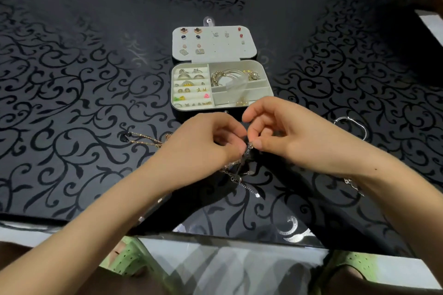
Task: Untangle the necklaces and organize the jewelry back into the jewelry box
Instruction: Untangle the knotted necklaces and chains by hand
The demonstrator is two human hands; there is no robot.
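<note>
A tangle of necklaces (242, 165) is pinched between the left hand (211, 141) and the right hand (275, 132) just above a black patterned table (72, 103). Just beyond the hands an open jewelry box (268, 84) is seen — rings and earrings in its left slots, bracelets at right. A gold chain (143, 140) is trailed leftward; a silver chain (352, 124) is laid apart at right.
</note>
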